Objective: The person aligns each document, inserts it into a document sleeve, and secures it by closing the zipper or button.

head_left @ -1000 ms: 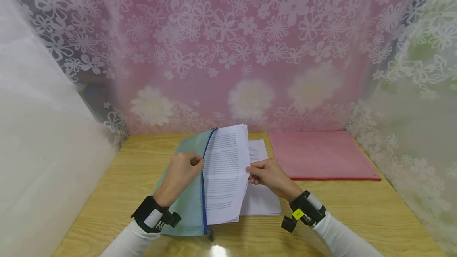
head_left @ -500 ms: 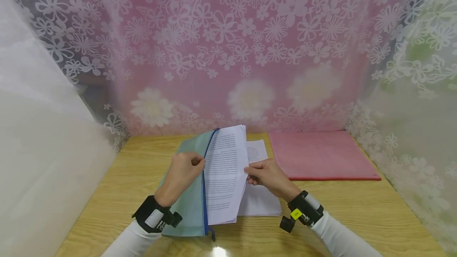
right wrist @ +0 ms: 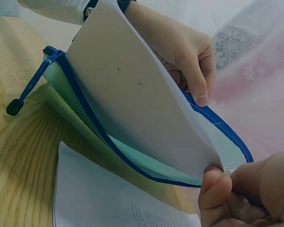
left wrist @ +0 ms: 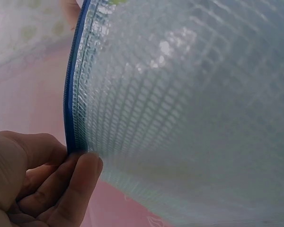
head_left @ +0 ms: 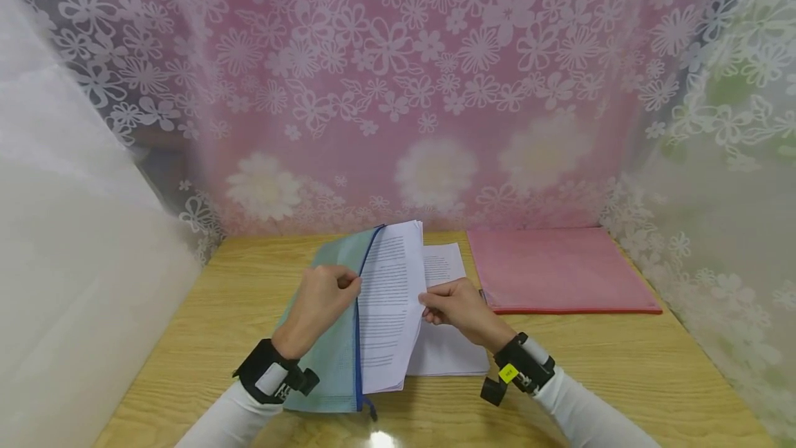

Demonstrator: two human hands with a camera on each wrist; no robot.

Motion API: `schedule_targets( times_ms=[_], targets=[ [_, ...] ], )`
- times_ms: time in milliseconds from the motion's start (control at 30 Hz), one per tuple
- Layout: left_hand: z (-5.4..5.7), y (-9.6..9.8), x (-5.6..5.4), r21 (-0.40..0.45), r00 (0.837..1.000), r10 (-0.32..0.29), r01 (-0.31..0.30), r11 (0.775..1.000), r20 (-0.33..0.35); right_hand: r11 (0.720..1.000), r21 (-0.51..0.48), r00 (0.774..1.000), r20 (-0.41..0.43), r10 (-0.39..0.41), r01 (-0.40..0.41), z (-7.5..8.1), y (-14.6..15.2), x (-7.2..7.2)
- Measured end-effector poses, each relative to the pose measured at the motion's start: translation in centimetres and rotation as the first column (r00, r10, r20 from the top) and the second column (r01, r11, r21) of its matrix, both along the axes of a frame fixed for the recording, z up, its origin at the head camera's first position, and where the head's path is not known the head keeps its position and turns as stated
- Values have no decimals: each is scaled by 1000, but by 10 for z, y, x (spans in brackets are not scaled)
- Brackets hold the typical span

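Note:
My left hand (head_left: 323,299) pinches the blue zippered edge of a green mesh zip pouch (head_left: 332,372), lifting its upper side. In the left wrist view the thumb and fingers hold that blue edge (left wrist: 70,113) of the mesh. Between finger and thumb, my right hand (head_left: 463,306) grips the right edge of a printed paper stack (head_left: 388,310), whose left part is inside the pouch. Seen from the right wrist, the paper's plain back (right wrist: 132,90) slants between the pouch's two zipper edges, and a zipper pull (right wrist: 14,106) hangs at one end.
Another stack of printed sheets (head_left: 448,355) lies on the wooden table (head_left: 578,372), partly under the right hand. A pink zip pouch (head_left: 560,268) lies flat at the back right. Floral curtains (head_left: 429,88) enclose the table at the back and sides.
My right hand has moved left, and the paper stack has slid a little deeper into the green pouch. The left hand has shifted slightly right, still holding the pouch edge.

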State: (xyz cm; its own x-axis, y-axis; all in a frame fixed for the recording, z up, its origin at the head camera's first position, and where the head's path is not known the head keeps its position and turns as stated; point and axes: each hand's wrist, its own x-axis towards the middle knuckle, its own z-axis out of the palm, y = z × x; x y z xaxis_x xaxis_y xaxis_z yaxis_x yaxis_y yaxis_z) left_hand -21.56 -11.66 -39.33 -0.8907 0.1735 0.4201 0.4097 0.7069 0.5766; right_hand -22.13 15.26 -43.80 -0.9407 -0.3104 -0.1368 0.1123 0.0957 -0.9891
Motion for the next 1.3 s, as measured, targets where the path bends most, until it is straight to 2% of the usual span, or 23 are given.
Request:
schedule_targets(
  times_ms=[300,933,1300],
  targets=[
    [-1,4,1,-5,1000,-6,6,1000,-14,1000,1,1000,8,0,0,-2,-4,-1],
    [2,5,1,39,1000,-13,12,999,23,999,-8,999,-31,43,-43,-7,-9,-3],
    [2,6,2,38,1000,-16,16,999,15,1000,-18,1000,-3,19,-19,-6,-16,-5]
  ],
)
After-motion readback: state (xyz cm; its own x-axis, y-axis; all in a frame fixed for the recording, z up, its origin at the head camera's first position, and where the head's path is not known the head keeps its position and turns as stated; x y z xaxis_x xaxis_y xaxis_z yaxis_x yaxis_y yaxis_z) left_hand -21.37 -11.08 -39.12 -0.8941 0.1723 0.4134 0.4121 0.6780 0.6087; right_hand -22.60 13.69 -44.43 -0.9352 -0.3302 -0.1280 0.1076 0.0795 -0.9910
